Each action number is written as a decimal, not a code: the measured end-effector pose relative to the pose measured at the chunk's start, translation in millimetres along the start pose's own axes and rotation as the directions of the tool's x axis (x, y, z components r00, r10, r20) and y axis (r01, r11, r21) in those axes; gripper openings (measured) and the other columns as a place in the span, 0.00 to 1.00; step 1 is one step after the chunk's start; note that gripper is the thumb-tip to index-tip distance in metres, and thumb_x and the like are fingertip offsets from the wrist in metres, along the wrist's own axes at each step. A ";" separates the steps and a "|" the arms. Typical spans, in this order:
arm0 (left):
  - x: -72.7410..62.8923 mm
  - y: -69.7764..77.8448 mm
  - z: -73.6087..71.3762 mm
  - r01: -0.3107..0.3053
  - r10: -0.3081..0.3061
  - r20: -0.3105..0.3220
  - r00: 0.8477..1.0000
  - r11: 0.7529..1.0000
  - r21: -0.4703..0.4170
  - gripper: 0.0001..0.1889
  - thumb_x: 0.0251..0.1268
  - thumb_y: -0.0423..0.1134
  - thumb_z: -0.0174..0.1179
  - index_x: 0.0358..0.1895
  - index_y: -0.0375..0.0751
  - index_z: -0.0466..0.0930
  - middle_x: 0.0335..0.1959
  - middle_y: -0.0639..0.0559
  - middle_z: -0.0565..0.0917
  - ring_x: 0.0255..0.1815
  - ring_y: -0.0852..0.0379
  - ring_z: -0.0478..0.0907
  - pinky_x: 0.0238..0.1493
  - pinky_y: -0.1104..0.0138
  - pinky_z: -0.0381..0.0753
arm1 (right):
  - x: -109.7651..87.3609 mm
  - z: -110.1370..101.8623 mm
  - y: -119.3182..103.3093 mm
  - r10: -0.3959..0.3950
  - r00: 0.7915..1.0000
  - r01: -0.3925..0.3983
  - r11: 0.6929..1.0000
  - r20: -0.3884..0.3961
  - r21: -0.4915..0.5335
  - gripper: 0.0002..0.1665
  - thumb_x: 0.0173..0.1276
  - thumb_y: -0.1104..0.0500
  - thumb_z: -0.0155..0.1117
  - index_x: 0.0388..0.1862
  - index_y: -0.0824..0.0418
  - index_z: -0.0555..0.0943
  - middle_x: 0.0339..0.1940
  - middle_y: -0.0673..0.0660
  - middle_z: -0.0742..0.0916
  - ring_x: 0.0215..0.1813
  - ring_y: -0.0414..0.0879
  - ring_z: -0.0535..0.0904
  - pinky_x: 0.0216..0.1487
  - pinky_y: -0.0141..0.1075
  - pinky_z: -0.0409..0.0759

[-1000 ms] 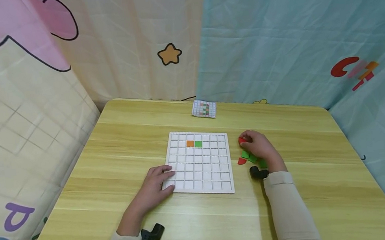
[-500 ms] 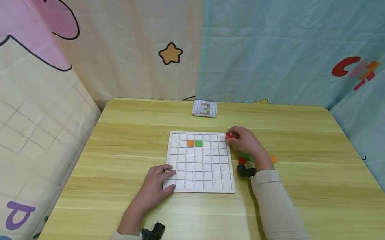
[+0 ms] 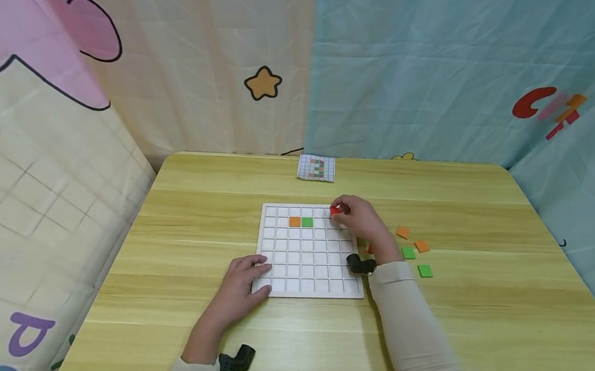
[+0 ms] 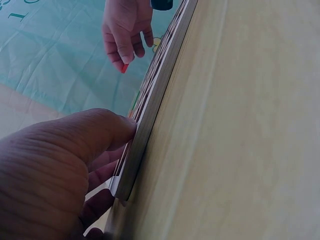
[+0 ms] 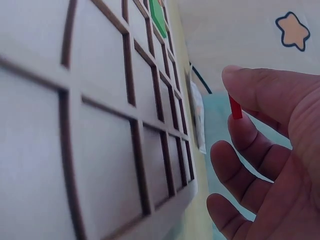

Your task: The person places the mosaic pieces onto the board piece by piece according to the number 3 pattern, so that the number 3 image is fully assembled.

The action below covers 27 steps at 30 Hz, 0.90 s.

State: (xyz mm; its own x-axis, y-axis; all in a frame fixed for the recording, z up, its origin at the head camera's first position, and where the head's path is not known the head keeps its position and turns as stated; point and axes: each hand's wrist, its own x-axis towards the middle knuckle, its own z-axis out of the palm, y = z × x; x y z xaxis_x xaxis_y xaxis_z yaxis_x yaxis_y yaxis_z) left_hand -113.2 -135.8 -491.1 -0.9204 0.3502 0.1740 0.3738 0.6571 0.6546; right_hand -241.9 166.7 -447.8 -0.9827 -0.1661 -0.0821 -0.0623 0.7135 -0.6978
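A white grid board (image 3: 306, 264) lies on the table, with an orange square tile (image 3: 294, 221) and a green square tile (image 3: 307, 222) side by side in its upper cells. My right hand (image 3: 359, 222) is over the board's upper right part, pinching a small red tile (image 3: 335, 210) between thumb and index finger. In the right wrist view the red tile (image 5: 235, 107) shows edge-on, raised off the board. My left hand (image 3: 239, 291) rests on the board's lower left edge with relaxed fingers; the left wrist view shows its thumb (image 4: 107, 130) against the rim.
Right of the board lie loose tiles, among them orange (image 3: 402, 232) and green (image 3: 425, 271) ones. A red piece (image 3: 371, 249) is mostly hidden by my right wrist. A card with a coloured grid pattern (image 3: 316, 168) lies near the far edge of the wooden table (image 3: 193, 191).
My right hand has carried the red tile left, from the loose tiles to over the board, uncovering several orange and green tiles. The left hand has stayed in place.
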 end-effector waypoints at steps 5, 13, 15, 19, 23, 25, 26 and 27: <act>0.0 0.3 -0.2 0.004 -0.004 0.005 1.000 1.000 0.008 0.21 0.62 0.35 0.67 0.59 0.35 0.81 0.63 0.46 0.76 0.65 0.42 0.64 0.64 0.48 0.67 | 3.1 9.6 -8.8 0.002 1.000 -0.003 1.000 0.009 0.010 0.15 0.69 0.60 0.66 0.54 0.60 0.80 0.45 0.58 0.81 0.47 0.53 0.75 0.49 0.45 0.77; -0.1 0.4 -0.5 0.009 -0.009 0.012 1.000 1.000 0.003 0.21 0.62 0.35 0.67 0.58 0.35 0.82 0.63 0.46 0.75 0.65 0.43 0.64 0.64 0.48 0.67 | 9.0 26.5 -12.0 -0.031 0.999 0.030 0.999 0.017 0.009 0.14 0.68 0.61 0.66 0.52 0.60 0.82 0.42 0.57 0.82 0.44 0.51 0.75 0.47 0.44 0.76; -0.1 0.5 -0.3 0.007 -0.008 0.011 1.000 1.000 0.005 0.21 0.62 0.35 0.67 0.58 0.35 0.82 0.63 0.46 0.75 0.65 0.43 0.64 0.64 0.48 0.67 | 8.6 29.1 -12.8 -0.033 0.999 0.033 0.999 0.013 0.003 0.13 0.68 0.61 0.66 0.50 0.60 0.82 0.41 0.57 0.82 0.43 0.52 0.75 0.47 0.45 0.75; -0.2 0.9 -0.4 0.004 -0.004 0.005 1.000 1.000 0.002 0.21 0.61 0.35 0.67 0.59 0.34 0.81 0.63 0.46 0.75 0.66 0.42 0.64 0.65 0.48 0.66 | 6.9 32.9 -14.6 -0.020 1.000 0.021 1.000 0.006 -0.017 0.11 0.67 0.61 0.67 0.48 0.59 0.83 0.38 0.56 0.82 0.41 0.52 0.75 0.47 0.44 0.74; -0.6 1.4 -1.2 0.006 -0.006 0.000 1.000 1.000 -0.013 0.22 0.61 0.35 0.67 0.59 0.34 0.81 0.63 0.45 0.75 0.66 0.42 0.64 0.65 0.48 0.66 | 6.7 35.1 -14.6 -0.018 1.000 0.018 0.999 0.003 -0.043 0.11 0.66 0.60 0.68 0.46 0.58 0.83 0.37 0.55 0.83 0.41 0.51 0.75 0.46 0.44 0.73; -0.9 1.6 -1.4 0.005 -0.005 -0.001 1.000 1.000 -0.013 0.22 0.61 0.35 0.67 0.58 0.34 0.81 0.63 0.45 0.76 0.66 0.42 0.64 0.65 0.48 0.66 | 7.0 35.5 -14.2 -0.025 1.000 0.025 0.998 0.003 -0.053 0.10 0.65 0.60 0.68 0.46 0.58 0.83 0.37 0.55 0.83 0.40 0.51 0.75 0.46 0.44 0.73; -0.9 1.6 -1.6 0.007 -0.007 0.000 1.000 1.000 -0.015 0.22 0.61 0.35 0.67 0.59 0.34 0.81 0.63 0.45 0.75 0.66 0.42 0.64 0.65 0.48 0.66 | 7.1 35.5 -14.1 -0.031 1.000 0.031 0.998 0.003 -0.060 0.10 0.65 0.60 0.68 0.45 0.58 0.83 0.37 0.54 0.83 0.40 0.50 0.75 0.46 0.44 0.73; -0.9 1.6 -1.6 0.006 -0.006 0.001 1.000 1.000 -0.013 0.22 0.61 0.35 0.67 0.59 0.34 0.81 0.63 0.45 0.75 0.66 0.42 0.64 0.65 0.48 0.66 | 7.2 35.6 -13.9 -0.036 0.999 0.036 0.997 0.004 -0.067 0.10 0.65 0.60 0.68 0.45 0.58 0.83 0.37 0.54 0.83 0.40 0.50 0.75 0.46 0.44 0.73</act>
State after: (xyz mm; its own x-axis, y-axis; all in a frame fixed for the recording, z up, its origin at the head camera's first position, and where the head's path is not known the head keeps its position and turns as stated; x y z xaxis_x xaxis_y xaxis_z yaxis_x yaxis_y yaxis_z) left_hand -112.0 -136.1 -489.1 -0.9224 0.3470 0.1695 0.3669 0.6505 0.6650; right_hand -241.9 131.3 -464.0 -0.9791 -0.1942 -0.0599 -0.1091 0.7510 -0.6512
